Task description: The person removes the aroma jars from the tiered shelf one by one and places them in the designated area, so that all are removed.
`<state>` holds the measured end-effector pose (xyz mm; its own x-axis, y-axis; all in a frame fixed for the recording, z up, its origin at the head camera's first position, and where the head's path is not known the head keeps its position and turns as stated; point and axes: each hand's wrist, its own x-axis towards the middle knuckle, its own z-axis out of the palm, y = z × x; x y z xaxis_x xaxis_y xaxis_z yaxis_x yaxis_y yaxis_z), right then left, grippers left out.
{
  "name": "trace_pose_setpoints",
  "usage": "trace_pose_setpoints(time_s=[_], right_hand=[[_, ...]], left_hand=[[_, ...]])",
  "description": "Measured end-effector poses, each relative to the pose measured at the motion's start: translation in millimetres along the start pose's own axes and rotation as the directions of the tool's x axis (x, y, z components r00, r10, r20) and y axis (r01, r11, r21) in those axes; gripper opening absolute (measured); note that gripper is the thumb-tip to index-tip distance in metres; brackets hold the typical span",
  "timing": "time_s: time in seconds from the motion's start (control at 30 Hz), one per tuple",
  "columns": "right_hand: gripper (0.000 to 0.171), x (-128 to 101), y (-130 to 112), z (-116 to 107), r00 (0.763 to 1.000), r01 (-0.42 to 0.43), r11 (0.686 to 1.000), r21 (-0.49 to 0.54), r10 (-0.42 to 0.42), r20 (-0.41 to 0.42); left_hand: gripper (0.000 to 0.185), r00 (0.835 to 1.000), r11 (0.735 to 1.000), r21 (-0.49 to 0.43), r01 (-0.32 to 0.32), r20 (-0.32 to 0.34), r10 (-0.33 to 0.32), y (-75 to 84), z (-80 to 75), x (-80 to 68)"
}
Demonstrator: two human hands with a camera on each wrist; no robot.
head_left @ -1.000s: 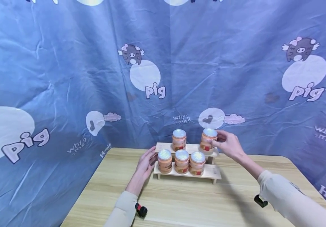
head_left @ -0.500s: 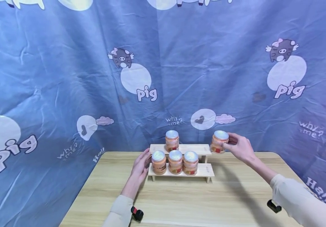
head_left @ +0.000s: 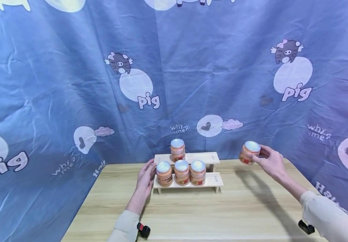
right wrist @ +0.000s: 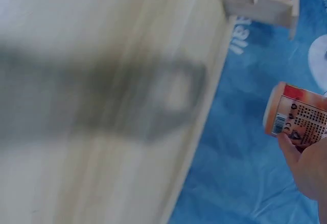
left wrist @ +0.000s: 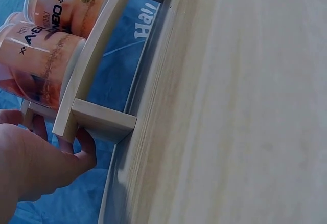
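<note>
My right hand (head_left: pixel 272 164) holds an orange can (head_left: pixel 247 155) with a silver lid in the air, right of the two-step wooden rack (head_left: pixel 214 179). In the right wrist view, its printed label with a barcode shows. At the rack's left end, my left hand (head_left: pixel 144 178) grips the wood. The left wrist view shows its fingers (left wrist: pixel 87 150) curled at the shelf's end. A single matching can (head_left: pixel 178 153) stands on the upper step. Side by side on the lower step are a left can (head_left: pixel 164 177), a middle can (head_left: pixel 182 175) and a right can (head_left: pixel 198 175).
The rack stands near the back of a light wooden table (head_left: pixel 186 215). Behind the table hangs a blue cloth (head_left: pixel 186 67) with pig prints, which also runs along both sides. The right arm's shadow falls across the table's right part.
The right hand has lifted the can off the right end of the upper step and carried it to the right, clear of the rack. My left hand stays at the rack's left end.
</note>
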<state>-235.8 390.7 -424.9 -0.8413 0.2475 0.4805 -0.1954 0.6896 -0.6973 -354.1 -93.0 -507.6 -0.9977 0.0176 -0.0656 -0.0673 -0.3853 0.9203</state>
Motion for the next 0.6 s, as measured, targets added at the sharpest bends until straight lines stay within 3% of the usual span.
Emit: trace_pose_setpoints(time_s=[0.27,0.6], right_hand=[[0.068,-10,38,-15,0.997,-0.025,0.998,-0.061,0.020,-0.076],[0.068,-21,86,-27,0.982,-0.133,0.974,-0.181,0.105,-0.157]], left_hand=[[0.052,1.000,0.999,0.031,-0.027,-0.004,0.027,3.0,-1.3,1.0],[0.052,0.999,0.999,0.032,-0.031,0.039,0.030,-0.8,-4.1,2.1]])
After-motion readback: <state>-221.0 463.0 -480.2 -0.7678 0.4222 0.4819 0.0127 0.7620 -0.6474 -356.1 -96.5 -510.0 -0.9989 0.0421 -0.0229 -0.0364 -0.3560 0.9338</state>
